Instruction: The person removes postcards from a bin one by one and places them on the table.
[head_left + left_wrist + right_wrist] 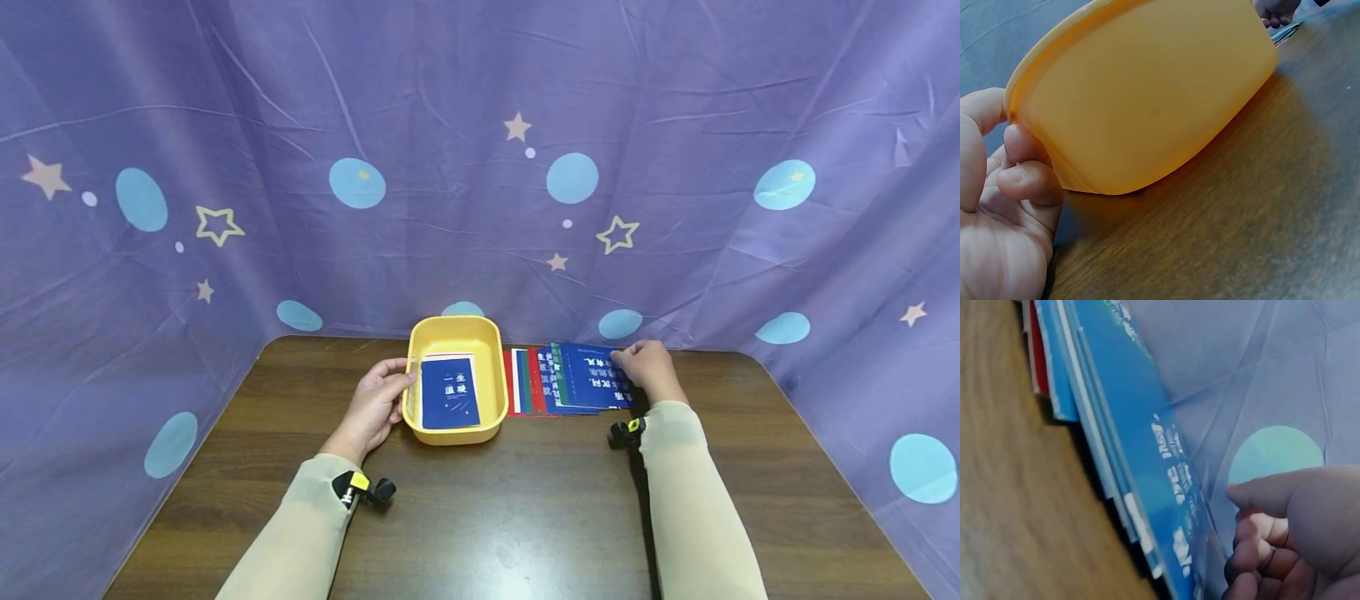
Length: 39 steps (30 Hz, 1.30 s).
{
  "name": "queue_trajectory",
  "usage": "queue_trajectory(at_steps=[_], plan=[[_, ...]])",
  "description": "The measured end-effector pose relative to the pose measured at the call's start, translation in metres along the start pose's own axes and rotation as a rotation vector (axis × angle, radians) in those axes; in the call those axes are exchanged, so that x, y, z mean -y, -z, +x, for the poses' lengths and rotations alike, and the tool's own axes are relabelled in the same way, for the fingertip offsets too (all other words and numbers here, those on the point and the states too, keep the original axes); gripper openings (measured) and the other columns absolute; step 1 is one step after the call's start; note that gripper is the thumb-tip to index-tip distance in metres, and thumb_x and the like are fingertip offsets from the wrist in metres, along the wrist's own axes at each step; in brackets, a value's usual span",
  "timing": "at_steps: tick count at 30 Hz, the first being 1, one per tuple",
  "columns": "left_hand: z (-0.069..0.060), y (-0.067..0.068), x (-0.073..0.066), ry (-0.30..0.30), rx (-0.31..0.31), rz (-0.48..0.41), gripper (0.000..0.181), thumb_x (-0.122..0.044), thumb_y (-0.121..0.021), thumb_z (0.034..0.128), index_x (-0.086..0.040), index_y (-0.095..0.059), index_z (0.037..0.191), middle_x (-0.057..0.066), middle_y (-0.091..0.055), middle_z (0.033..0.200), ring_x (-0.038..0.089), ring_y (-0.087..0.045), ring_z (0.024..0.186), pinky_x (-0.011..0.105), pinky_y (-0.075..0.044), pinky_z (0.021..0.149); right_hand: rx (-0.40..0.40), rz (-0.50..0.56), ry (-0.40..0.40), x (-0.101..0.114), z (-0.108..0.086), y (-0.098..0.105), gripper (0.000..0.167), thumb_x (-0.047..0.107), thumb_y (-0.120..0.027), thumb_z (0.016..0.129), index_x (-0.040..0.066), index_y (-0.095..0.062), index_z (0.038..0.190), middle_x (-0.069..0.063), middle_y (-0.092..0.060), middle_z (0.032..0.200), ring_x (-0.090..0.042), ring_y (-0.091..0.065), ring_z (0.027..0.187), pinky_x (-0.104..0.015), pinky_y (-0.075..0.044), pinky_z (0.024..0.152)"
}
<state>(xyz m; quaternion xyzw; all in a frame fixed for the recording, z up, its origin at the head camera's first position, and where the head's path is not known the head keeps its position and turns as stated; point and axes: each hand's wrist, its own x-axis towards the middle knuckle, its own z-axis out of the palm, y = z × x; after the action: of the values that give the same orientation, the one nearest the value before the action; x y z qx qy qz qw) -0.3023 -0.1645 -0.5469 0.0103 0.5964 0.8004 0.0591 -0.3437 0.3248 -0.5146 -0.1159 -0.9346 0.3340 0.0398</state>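
A yellow plastic basin (498, 367) stands toward the back of the table, its side also filling the left wrist view. A blue card (450, 396) with white characters lies inside, over a paler piece. My left hand (375, 404) grips the basin's left rim between thumb and fingers. To the right, blue, green, red and white cards (534, 392) lie fanned out. My right hand (648, 367) is by the top blue card (592, 379) at its upper right corner. In the right wrist view the fingers curl beneath the thumb (1266, 490); whether they pinch the card is unclear.
The brown wooden table (495, 508) reaches back to a purple curtain (465, 233) with stars and blue circles. Curtain also hangs along both sides. Black wrist cameras sit on both sleeves (697, 483); the basin stands close to the back edge.
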Motion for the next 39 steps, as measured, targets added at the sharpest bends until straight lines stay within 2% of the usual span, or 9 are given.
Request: queue_trajectory(at_steps=[4,9,17,23,26,31,34,39], plan=[[0.000,0.001,0.000,0.012,-0.004,-0.001,0.042,-0.005,-0.066,0.1122,0.000,-0.048,0.150,-0.003,-0.074,0.081,0.004,-0.046,0.046,0.016,-0.035,0.040,-0.015,0.081,0.041,0.006,0.001,0.001,0.038,0.038,-0.075,0.107,0.007,-0.073,0.084,-0.007,-0.069,0.089,-0.028,-0.063,0.091,-0.035,-0.050,0.078],[0.000,0.000,0.000,0.008,0.000,-0.010,0.043,-0.004,-0.066,0.1121,-0.001,-0.048,0.151,-0.003,-0.074,0.080,0.004,-0.046,0.046,0.016,-0.035,0.040,-0.012,0.124,0.122,0.027,-0.003,0.002,0.036,0.037,-0.077,0.106,0.003,-0.078,0.096,-0.002,-0.069,0.084,-0.022,-0.062,0.085,-0.033,-0.051,0.080],[0.001,0.002,0.000,0.012,0.003,-0.009,0.041,-0.008,-0.066,0.1129,-0.003,-0.050,0.150,-0.003,-0.072,0.076,0.004,-0.046,0.046,0.016,-0.035,0.040,0.081,0.169,0.177,0.071,-0.019,0.001,0.033,0.036,-0.074,0.109,0.004,-0.076,0.104,0.002,-0.068,0.081,-0.019,-0.063,0.080,-0.033,-0.052,0.070],[0.001,0.002,0.001,0.011,0.008,-0.010,0.045,-0.007,-0.067,0.1115,-0.002,-0.048,0.152,-0.003,-0.072,0.078,0.005,-0.047,0.046,0.017,-0.035,0.040,0.156,0.208,0.299,0.107,-0.040,-0.004,0.028,0.032,-0.077,0.109,0.005,-0.076,0.104,-0.007,-0.070,0.080,-0.018,-0.061,0.072,-0.033,-0.051,0.064],[0.000,0.001,0.001,0.012,0.014,-0.002,0.049,-0.002,-0.068,0.1094,0.000,-0.046,0.154,-0.002,-0.072,0.082,0.005,-0.048,0.046,0.017,-0.037,0.040,0.199,0.215,0.339,0.126,-0.051,-0.010,0.024,0.030,-0.078,0.108,0.007,-0.076,0.104,-0.006,-0.071,0.081,-0.018,-0.062,0.072,-0.031,-0.053,0.066],[0.000,0.001,0.000,0.004,0.004,0.008,0.052,0.001,-0.068,0.1077,0.000,-0.046,0.155,-0.002,-0.072,0.082,0.005,-0.049,0.045,0.017,-0.038,0.039,0.305,0.158,0.382,0.169,-0.061,-0.024,0.025,0.034,-0.079,0.108,0.010,-0.077,0.112,-0.004,-0.070,0.084,-0.022,-0.066,0.075,-0.032,-0.057,0.067],[0.000,0.002,0.000,0.001,-0.004,0.011,0.051,0.001,-0.068,0.1079,0.001,-0.047,0.154,-0.002,-0.072,0.082,0.005,-0.049,0.045,0.017,-0.039,0.039,0.403,0.109,0.399,0.200,-0.062,-0.033,0.032,0.036,-0.079,0.108,0.008,-0.075,0.123,-0.010,-0.076,0.096,-0.026,-0.073,0.081,-0.038,-0.065,0.072],[-0.001,0.001,-0.002,-0.001,0.008,0.016,0.052,0.001,-0.068,0.1085,0.002,-0.046,0.156,-0.001,-0.073,0.083,0.005,-0.051,0.045,0.017,-0.041,0.039,0.542,0.024,0.357,0.243,-0.058,-0.050,0.045,0.035,-0.080,0.108,0.004,-0.069,0.140,-0.022,-0.080,0.119,-0.033,-0.081,0.095,-0.043,-0.072,0.080]])
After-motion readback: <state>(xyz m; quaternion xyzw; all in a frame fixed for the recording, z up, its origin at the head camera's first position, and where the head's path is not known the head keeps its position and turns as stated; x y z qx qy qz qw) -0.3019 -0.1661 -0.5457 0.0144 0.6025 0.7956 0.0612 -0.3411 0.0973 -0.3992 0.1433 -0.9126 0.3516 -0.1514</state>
